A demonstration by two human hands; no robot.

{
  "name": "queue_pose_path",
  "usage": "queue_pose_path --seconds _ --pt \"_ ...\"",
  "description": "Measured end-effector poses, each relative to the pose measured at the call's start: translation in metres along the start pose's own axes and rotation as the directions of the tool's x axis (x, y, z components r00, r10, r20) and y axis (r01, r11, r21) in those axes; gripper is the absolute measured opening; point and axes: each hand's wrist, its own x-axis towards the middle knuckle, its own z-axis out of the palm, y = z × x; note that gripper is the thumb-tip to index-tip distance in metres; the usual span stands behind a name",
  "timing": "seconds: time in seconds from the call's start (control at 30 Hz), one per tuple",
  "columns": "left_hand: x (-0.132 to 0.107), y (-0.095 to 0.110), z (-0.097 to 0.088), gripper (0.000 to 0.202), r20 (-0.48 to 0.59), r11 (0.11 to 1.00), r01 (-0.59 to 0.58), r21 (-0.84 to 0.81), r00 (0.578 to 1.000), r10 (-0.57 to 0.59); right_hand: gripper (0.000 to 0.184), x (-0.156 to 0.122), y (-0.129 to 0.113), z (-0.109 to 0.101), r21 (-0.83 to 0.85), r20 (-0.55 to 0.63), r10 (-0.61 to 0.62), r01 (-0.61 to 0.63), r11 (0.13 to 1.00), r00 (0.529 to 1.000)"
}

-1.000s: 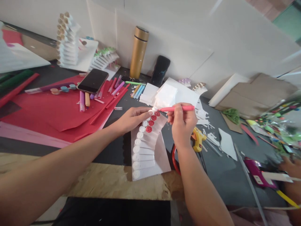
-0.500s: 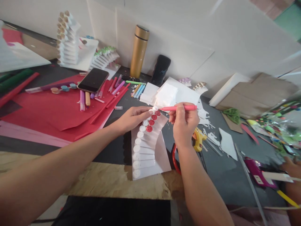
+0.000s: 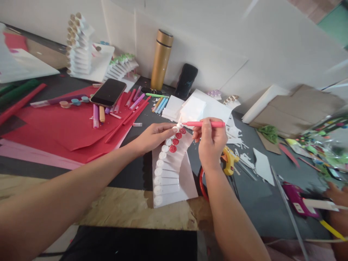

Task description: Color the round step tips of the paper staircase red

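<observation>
A white paper staircase model [image 3: 171, 174] lies on the dark table, its steps ending in round rolled discs; three near the top are coloured red. My left hand [image 3: 153, 136] pinches the topmost white disc, fingers closed on the model's upper end. My right hand [image 3: 210, 141] grips a pink marker [image 3: 206, 124] held level, its tip touching that top disc.
Red paper sheets [image 3: 62, 127], a black phone [image 3: 108, 92], loose markers [image 3: 159, 105], a gold flask [image 3: 161, 59] and other white stair models [image 3: 78, 47] lie behind. A yellow glue gun [image 3: 230, 159] sits by my right wrist. Another person's hand [image 3: 338, 194] works at the right edge.
Both hands stay on the model's top; the pink marker has shifted only slightly against the top disc.
</observation>
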Motion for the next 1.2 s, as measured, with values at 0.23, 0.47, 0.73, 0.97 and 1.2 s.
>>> queue_pose_path --seconds 0.23,0.47,0.73,0.97,1.2 --pt "-0.0001 0.0015 0.0007 0.045 0.013 1.000 0.003 -0.012 1.000 -0.003 0.020 -0.0011 0.0010 0.0003 0.002 0.004 0.016 -0.016 1.000 1.000" --pt "0.0002 0.0008 0.0001 0.045 0.020 1.000 -0.007 -0.008 1.000 0.007 0.021 -0.0010 -0.0013 0.0011 -0.007 0.005 0.015 -0.015 1.000 1.000" --pt "-0.0007 0.0016 0.0010 0.048 0.010 1.000 0.003 0.008 1.000 -0.003 0.022 -0.0011 -0.0002 0.0007 -0.034 -0.002 0.028 -0.028 0.999 1.000" --pt "-0.0010 0.0023 0.0013 0.049 -0.013 0.999 -0.018 0.050 1.000 0.019 0.023 -0.0005 0.0000 0.0000 -0.045 0.003 0.032 -0.032 0.998 0.999" --pt "-0.0015 0.0036 0.0013 0.051 0.001 0.998 0.001 0.056 1.000 -0.001 0.022 0.0001 0.0001 0.0001 -0.036 -0.012 0.036 -0.037 0.999 0.999"
